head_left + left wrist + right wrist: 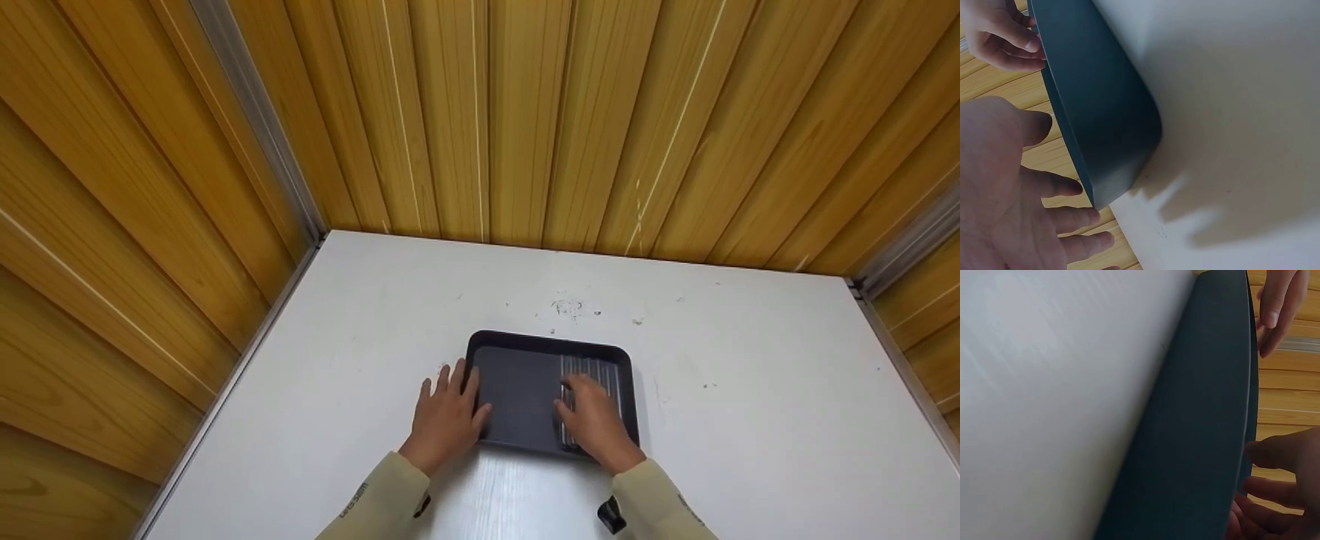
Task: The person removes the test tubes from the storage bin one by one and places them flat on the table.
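Observation:
A dark rectangular tray [517,390] lies on the white table. Several thin, shiny, pale rods [592,365] lie side by side lengthwise over its right part. My left hand [448,412] is at the tray's left wall, its fingers spread and the thumb over the rim. In the left wrist view, no object shows in the left palm [994,185]. Over the rods is my right hand [596,420], fingers bent, thumb and forefinger apart near the leftmost rod. The tray wall [1185,439] hides those fingertips in the right wrist view, so a grip cannot be made out.
Wood-patterned panels [525,120] rise behind the white table [750,405] and at both sides. Metal posts [259,112] stand at the corners. Small dark scuffs [568,307] mark the tabletop beyond the tray.

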Action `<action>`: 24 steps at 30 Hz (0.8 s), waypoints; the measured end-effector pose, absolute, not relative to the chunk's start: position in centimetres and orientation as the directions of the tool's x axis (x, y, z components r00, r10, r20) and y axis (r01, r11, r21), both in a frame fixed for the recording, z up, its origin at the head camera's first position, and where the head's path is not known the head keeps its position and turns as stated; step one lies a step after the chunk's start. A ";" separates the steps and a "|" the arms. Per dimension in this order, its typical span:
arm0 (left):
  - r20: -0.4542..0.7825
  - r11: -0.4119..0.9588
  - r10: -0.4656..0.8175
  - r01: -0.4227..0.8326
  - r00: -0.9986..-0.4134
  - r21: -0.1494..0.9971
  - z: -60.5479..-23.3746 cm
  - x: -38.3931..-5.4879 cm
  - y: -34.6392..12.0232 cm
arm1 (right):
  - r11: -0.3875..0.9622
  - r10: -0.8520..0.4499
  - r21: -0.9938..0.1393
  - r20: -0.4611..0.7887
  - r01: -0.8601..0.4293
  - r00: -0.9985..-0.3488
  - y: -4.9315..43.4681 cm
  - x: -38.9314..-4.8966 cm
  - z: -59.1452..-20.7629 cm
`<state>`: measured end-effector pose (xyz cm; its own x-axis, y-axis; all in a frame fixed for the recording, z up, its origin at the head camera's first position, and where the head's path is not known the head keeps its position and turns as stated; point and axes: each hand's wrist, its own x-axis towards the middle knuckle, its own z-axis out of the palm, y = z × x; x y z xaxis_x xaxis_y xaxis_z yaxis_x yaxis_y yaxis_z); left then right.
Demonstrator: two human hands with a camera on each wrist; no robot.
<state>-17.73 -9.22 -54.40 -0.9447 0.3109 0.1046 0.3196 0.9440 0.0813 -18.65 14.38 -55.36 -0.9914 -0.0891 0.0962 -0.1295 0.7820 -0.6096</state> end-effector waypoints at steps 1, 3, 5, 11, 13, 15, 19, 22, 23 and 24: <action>0.101 0.943 0.313 0.322 -0.944 0.081 -54.4 -17.8 -9.2 | 0.784 -0.091 -0.606 0.100 -0.134 -0.991 14.4 -18.7 -55.4; 0.094 0.942 0.318 0.325 -0.943 0.079 -54.4 -17.8 -9.2 | 0.788 -0.095 -0.599 0.107 -0.141 -0.990 14.3 -18.7 -55.5; 0.093 0.942 0.320 0.327 -0.943 0.078 -54.4 -17.9 -9.2 | 0.789 -0.097 -0.598 0.109 -0.143 -0.989 14.2 -18.8 -55.5; 0.085 0.942 0.317 0.324 -0.944 0.082 -54.3 -17.9 -9.2 | 0.773 -0.098 -0.621 0.084 -0.129 -0.992 14.0 -18.9 -55.4; 0.079 0.943 0.315 0.322 -0.946 0.087 -54.2 -18.0 -9.2 | 0.768 -0.095 -0.629 0.078 -0.123 -0.992 13.9 -18.9 -55.4; 0.075 0.943 0.315 0.321 -0.946 0.090 -54.1 -18.0 -9.1 | 0.768 -0.088 -0.630 0.075 -0.116 -0.993 13.8 -19.0 -55.4; 0.066 0.943 0.317 0.321 -0.946 0.081 -53.9 -18.1 -9.0 | 0.783 -0.087 -0.611 0.079 -0.118 -0.993 13.5 -19.0 -55.4; 0.063 0.944 0.319 0.323 -0.946 0.071 -53.9 -18.1 -8.9 | 0.794 -0.097 -0.594 0.085 -0.129 -0.992 13.2 -19.0 -55.4; 0.062 0.944 0.320 0.324 -0.946 0.068 -53.9 -18.1 -8.9 | 0.796 -0.101 -0.591 0.087 -0.132 -0.991 13.1 -19.0 -55.4; 0.063 0.944 0.320 0.324 -0.945 0.066 -53.9 -18.1 -8.9 | 0.796 -0.104 -0.589 0.091 -0.138 -0.990 13.0 -19.0 -55.4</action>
